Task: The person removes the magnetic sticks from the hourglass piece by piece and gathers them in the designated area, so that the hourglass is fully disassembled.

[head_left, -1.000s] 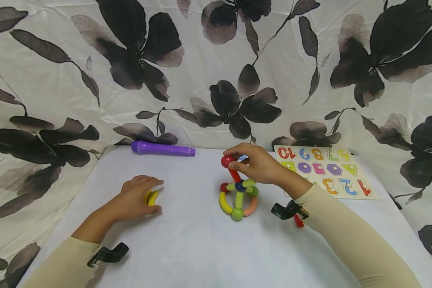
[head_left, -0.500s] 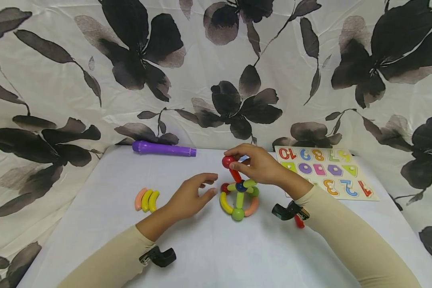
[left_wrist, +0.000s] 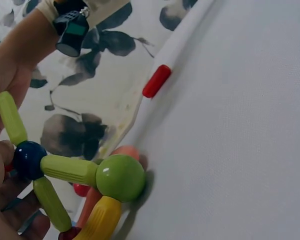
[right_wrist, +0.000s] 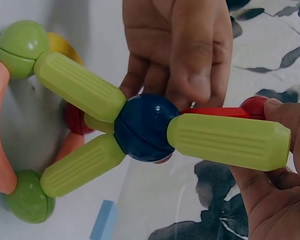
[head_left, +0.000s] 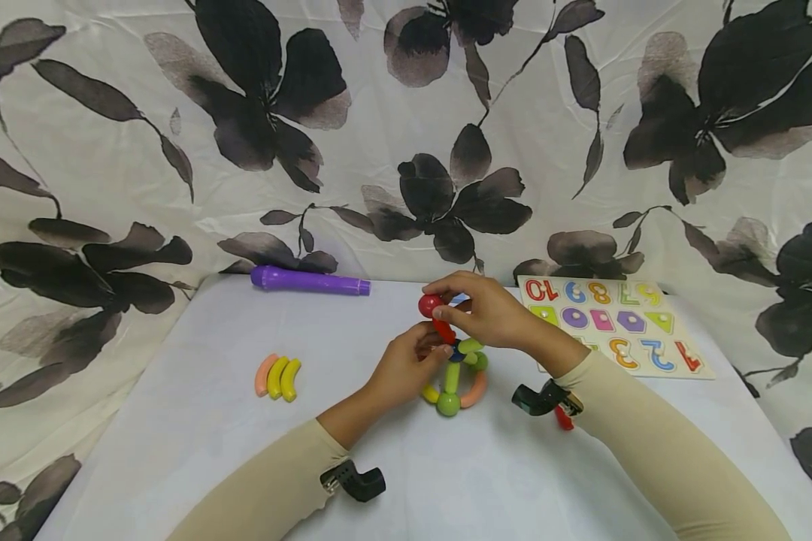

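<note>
A magnetic ball-and-stick toy (head_left: 451, 379) stands on the white table, with a ring of curved sticks and green balls at its base. Light green sticks (right_wrist: 82, 85) slope from the ring to a dark blue ball (right_wrist: 145, 127); one more (right_wrist: 230, 141) sticks out freely. My right hand (head_left: 490, 309) pinches the red ball (head_left: 429, 305) on top of a red stick (head_left: 443, 330). My left hand (head_left: 406, 367) has its thumb and fingers around the joint of red stick and blue ball. In the left wrist view, its palm is partly cut off.
One pink and two yellow curved sticks (head_left: 277, 377) lie together at left. A purple toy microphone (head_left: 310, 281) lies at the back edge. A number and shape puzzle board (head_left: 639, 342) is at right, behind my right forearm. A red stick (head_left: 565, 418) lies beneath that wrist.
My left hand has let go of the curved sticks at left and moved right to the toy, closing around its blue-ball joint. My right hand keeps pinching the red ball in place.
</note>
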A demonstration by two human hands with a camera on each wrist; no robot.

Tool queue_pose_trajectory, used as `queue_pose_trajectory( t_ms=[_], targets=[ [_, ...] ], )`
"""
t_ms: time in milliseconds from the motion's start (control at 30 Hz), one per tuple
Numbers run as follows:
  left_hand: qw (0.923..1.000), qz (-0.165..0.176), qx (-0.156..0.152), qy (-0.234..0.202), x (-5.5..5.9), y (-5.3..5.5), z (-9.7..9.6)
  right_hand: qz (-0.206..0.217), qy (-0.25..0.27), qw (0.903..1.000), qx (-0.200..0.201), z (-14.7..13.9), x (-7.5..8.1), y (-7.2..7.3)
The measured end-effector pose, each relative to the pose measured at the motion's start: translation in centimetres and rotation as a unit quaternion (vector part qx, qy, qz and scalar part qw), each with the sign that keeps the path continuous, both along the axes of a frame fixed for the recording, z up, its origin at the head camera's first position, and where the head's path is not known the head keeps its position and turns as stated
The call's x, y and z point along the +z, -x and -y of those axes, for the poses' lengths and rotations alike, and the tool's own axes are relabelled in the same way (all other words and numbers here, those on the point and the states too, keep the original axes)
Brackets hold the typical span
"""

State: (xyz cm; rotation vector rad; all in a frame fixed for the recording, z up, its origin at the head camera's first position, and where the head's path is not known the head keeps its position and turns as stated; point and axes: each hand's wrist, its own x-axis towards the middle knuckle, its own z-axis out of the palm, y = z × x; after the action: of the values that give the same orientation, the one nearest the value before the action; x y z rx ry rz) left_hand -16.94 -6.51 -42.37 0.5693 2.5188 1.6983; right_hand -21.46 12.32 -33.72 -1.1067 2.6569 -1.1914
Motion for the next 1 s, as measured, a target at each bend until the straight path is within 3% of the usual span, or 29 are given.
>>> queue_pose_trajectory(
  t_ms=[400, 1000],
  targets=[
    [0.9999, -0.004, 0.010, -0.003, -0.1, 0.2, -0.5, 0.000, 0.000, 1.0000, 0.002, -0.2, 0.2, -0.5],
    [0.9975, -0.047, 0.004, 0.054, 0.4, 0.0, -0.6, 0.031, 0.039, 0.9983, 0.029, -1.1, 0.5, -1.3]
  ],
)
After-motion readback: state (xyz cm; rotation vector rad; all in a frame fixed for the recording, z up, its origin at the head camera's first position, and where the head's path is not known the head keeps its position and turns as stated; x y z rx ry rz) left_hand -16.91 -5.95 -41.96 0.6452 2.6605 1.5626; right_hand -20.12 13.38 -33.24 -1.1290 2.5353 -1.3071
